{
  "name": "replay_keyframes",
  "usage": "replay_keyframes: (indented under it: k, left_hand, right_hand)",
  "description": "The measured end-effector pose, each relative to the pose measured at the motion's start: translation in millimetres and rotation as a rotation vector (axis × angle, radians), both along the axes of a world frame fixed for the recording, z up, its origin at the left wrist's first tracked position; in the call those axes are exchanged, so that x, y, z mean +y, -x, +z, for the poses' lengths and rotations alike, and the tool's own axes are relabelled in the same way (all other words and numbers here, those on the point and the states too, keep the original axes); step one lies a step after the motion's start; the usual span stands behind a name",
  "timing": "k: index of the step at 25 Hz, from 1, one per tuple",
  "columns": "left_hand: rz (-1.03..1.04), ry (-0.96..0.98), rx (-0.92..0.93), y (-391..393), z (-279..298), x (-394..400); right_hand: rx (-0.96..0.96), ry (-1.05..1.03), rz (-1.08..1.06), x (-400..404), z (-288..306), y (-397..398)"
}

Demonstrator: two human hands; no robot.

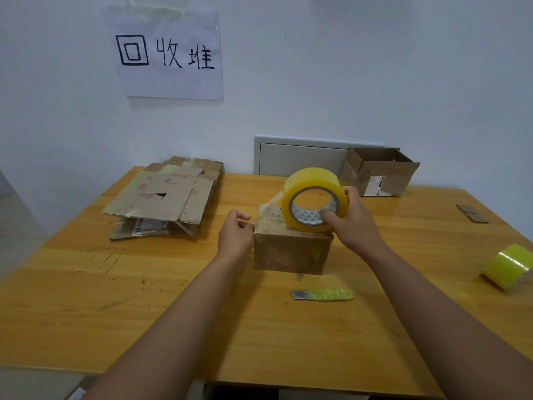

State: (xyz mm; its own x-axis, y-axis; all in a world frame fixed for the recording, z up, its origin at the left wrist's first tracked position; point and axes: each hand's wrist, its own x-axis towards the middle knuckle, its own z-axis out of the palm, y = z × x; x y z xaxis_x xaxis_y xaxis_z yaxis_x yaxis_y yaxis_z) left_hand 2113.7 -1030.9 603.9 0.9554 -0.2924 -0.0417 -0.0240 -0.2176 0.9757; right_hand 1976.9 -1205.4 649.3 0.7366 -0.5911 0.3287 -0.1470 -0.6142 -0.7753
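Observation:
A small closed cardboard box [291, 254] sits in the middle of the wooden table [86, 307]. My right hand [356, 223] grips a big yellow tape roll [313, 183] standing on the box's top, thumb inside its core. A clear strip of tape runs from the roll down to the box's left top edge. There my left hand [235, 235] pinches the tape's free end against the box's left side.
A blade wrapped in yellow tape [323, 294] lies in front of the box. A second yellow tape roll [507, 267] lies at the right edge. Flattened cartons [167, 194] are piled at the back left, an open carton [380, 171] stands at the back right, and a cardboard scrap [471, 213] lies near it.

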Motion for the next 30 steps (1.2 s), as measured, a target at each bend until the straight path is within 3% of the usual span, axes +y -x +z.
replay_keyframes:
  k: [2,4,7,11,21,30]
  left_hand:
    - [-0.004,0.075,-0.101,7,8,3]
    - [-0.137,0.123,-0.127,16,14,5]
    - [-0.296,-0.060,-0.254,18,7,7]
    - [-0.317,-0.242,-0.501,14,-2,9]
    - [-0.323,-0.408,-0.544,9,-3,9]
    - [-0.333,-0.872,-0.930,12,8,5]
  right_hand:
    - [-0.007,0.005,-0.006,0,0,-4]
    - [-0.015,0.009,0.000,1,1,-11]
    - [-0.008,-0.015,0.023,4,2,-21]
    - [0.015,-0.045,0.056,4,3,-23]
    - [-0.061,0.078,0.005,-16,18,-13]
    - [-0.034,-0.365,0.085,-11,-2,-12]
